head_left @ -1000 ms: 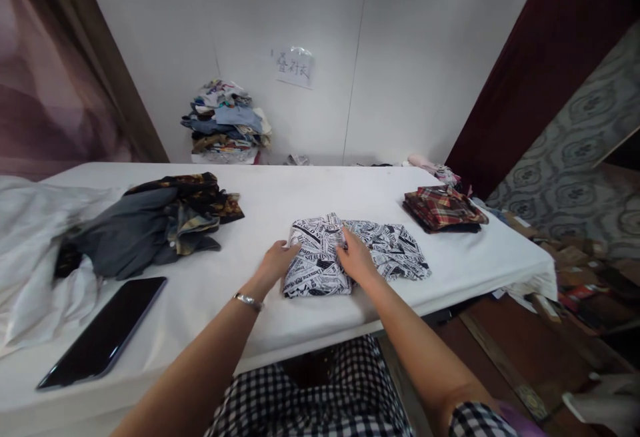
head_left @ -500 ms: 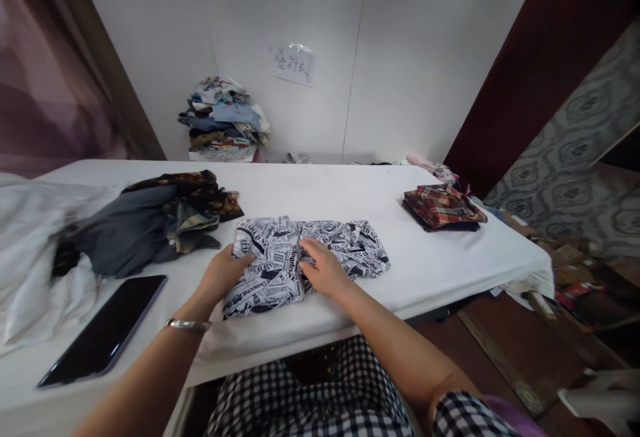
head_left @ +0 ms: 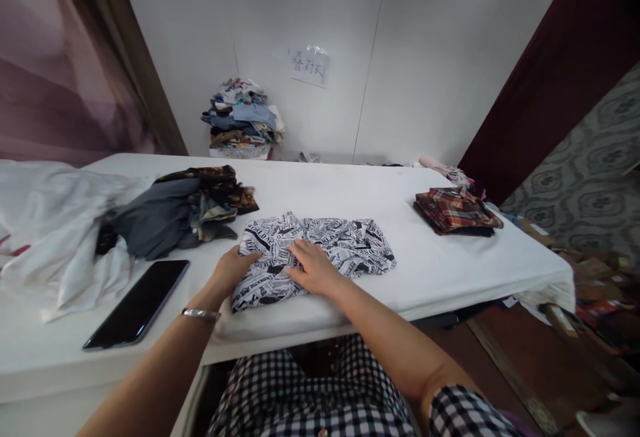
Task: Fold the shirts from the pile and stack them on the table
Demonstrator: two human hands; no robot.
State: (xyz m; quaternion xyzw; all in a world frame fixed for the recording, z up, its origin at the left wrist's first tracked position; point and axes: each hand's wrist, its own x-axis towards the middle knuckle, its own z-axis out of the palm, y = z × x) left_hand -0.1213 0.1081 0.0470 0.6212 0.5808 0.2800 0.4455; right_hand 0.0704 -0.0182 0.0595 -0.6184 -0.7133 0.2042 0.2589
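Observation:
A shirt [head_left: 350,240] with a black-and-white newspaper print lies folded flat near the table's front edge, its left part doubled over. My left hand [head_left: 231,272] is at the shirt's left edge, thumb on top and the other fingers partly hidden along the side, closed on the edge. Palm down on the folded part, my right hand [head_left: 313,269] has its fingers stretched out and its thumb apart. It presses on the cloth without gripping it.
A phone [head_left: 137,304] lies at the left front. Behind it are dark crumpled clothes [head_left: 160,217] and white cloth [head_left: 65,224]. Folded plaid clothes [head_left: 456,212] sit at the right of the white table [head_left: 450,277]. Piled clothes [head_left: 245,117] stand by the wall, below a paper sign [head_left: 310,67].
The view has shifted, so the scene sits further right. My right hand has moved slightly left across the shirt, its fingers flatter on the cloth. My left hand stays at the left edge.

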